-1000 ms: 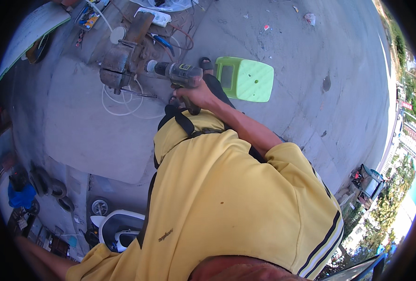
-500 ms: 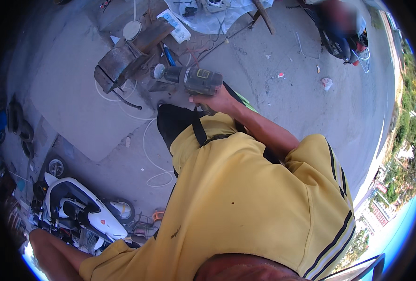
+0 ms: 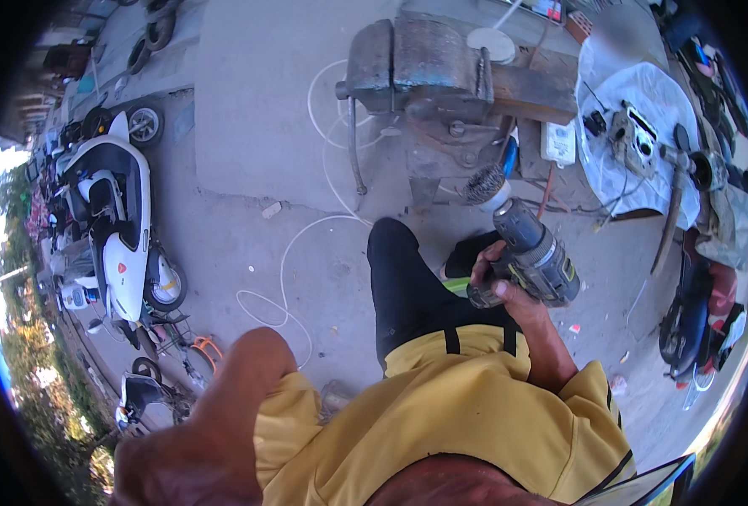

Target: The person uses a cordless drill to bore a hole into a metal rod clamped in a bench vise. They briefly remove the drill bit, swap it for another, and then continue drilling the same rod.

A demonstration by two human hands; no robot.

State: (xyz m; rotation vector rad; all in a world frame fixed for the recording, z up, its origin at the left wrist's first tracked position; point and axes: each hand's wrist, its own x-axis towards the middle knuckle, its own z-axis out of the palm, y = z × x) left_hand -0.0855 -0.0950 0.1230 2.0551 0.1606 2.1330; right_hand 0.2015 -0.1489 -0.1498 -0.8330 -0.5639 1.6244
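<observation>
My right hand (image 3: pixel 515 297) grips a dark cordless drill (image 3: pixel 551 263) by its handle, just right of my knees. A round wire brush (image 3: pixel 485 184) is fitted in the drill's chuck and points up and left. Beyond it stands a large, worn bench vise (image 3: pixel 433 63), apart from the brush, with its bent handle bar (image 3: pixel 355 152) hanging down. My left arm (image 3: pixel 252 379) is bent at the lower left, with the elbow raised. The left hand itself is outside the picture.
A white power strip (image 3: pixel 558 145) and a blue-handled tool (image 3: pixel 509 157) lie right of the vise. Metal engine parts (image 3: pixel 635 139) rest on a plastic sheet (image 3: pixel 597 88). A white scooter (image 3: pixel 129 278) stands at left, a dark motorbike (image 3: pixel 686 316) at right. A thin white hose (image 3: pixel 283 270) loops over the ground.
The view has swung, so the vise now sits at upper middle and right. The drill's brush has turned from pointing left to up-left. My left elbow has come further into view.
</observation>
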